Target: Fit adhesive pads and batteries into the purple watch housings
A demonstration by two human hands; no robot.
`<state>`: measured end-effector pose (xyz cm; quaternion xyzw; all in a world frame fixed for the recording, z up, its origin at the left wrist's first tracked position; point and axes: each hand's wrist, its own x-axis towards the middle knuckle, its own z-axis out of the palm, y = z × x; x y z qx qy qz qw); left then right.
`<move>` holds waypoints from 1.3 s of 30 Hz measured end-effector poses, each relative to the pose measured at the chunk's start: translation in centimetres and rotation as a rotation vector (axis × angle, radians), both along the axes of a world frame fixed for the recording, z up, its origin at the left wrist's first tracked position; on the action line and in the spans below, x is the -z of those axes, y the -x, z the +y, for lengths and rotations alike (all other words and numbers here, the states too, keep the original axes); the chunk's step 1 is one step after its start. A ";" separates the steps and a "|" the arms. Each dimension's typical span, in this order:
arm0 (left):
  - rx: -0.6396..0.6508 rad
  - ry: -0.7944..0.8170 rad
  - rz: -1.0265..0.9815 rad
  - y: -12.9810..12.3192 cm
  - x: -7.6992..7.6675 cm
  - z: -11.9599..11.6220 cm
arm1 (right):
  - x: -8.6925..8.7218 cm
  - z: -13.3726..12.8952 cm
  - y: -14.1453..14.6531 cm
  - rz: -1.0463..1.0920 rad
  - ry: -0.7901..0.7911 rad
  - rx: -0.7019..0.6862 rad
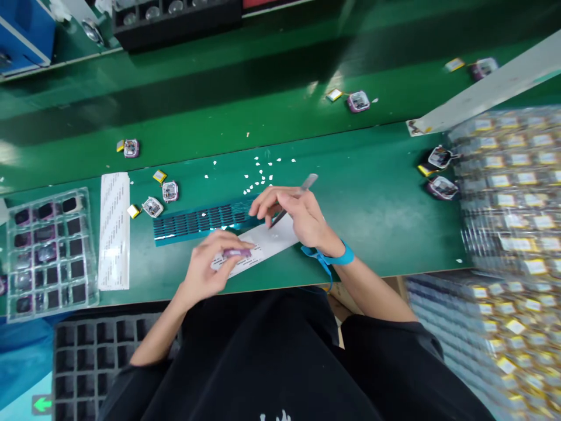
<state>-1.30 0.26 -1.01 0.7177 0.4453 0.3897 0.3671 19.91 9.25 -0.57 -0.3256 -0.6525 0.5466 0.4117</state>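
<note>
My left hand (210,263) pinches a small purple device case (238,252) above the left part of a white paper strip (263,248). In my right hand (300,216) is a pair of metal tweezers (309,182), its tip pointing down at the strip. A blue band goes round my right wrist. Behind the strip lies a teal sheet with rows of dark pieces (199,222). Small white bits (262,172) are scattered on the green table beyond my hands.
Opened devices with batteries (170,191) lie at the left, more (442,187) at the right. A clear tray (52,251) and printed sheet (114,231) are at the far left. Stacked clear trays (517,187) fill the right side; a white post (491,82) slants nearby.
</note>
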 end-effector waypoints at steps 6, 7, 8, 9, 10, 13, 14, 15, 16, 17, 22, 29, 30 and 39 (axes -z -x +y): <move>0.316 0.043 0.206 1.9 1.3 -1.2 | -0.1 -1.4 -1.7 -0.329 -0.197 -0.084; 0.334 0.057 0.217 2.1 1.4 -1.0 | 0.3 -2.1 -1.9 -0.361 -0.194 -0.117; 0.351 0.065 0.219 2.3 1.6 -0.7 | 0.8 -2.8 -2.2 -0.376 -0.175 -0.130; 0.365 0.072 0.218 2.5 1.7 -0.4 | 1.3 -3.5 -2.4 -0.382 -0.124 -0.109; 0.373 0.076 0.215 2.7 1.7 -0.1 | 1.8 -4.2 -2.6 -0.372 -0.058 -0.070; 0.375 0.078 0.202 3.0 1.9 0.4 | 3.0 -5.4 -2.8 -0.323 0.085 0.005; 0.376 0.079 0.201 3.0 1.9 0.4 | 3.2 -5.6 -2.8 -0.313 0.102 0.015; 0.376 0.080 0.199 3.1 1.9 0.5 | 3.3 -5.6 -2.7 -0.311 0.107 0.019; 0.375 0.078 0.198 3.1 2.0 0.4 | 3.3 -5.6 -2.7 -0.313 0.103 0.015; 0.374 0.078 0.197 3.1 2.0 0.4 | 3.3 -5.6 -2.7 -0.312 0.095 0.007; 0.372 0.080 0.201 3.0 2.1 0.4 | 3.3 -5.2 -3.1 -0.238 0.112 -0.055; 0.070 0.217 -0.052 2.4 1.0 0.0 | 2.3 -5.1 -2.9 0.040 0.286 0.106; -0.024 0.261 -0.092 2.1 0.6 0.0 | 1.9 -5.3 -2.5 0.069 0.286 0.146; -0.088 0.543 -0.368 -1.2 -1.1 1.1 | -0.5 -5.9 1.3 0.106 0.279 0.221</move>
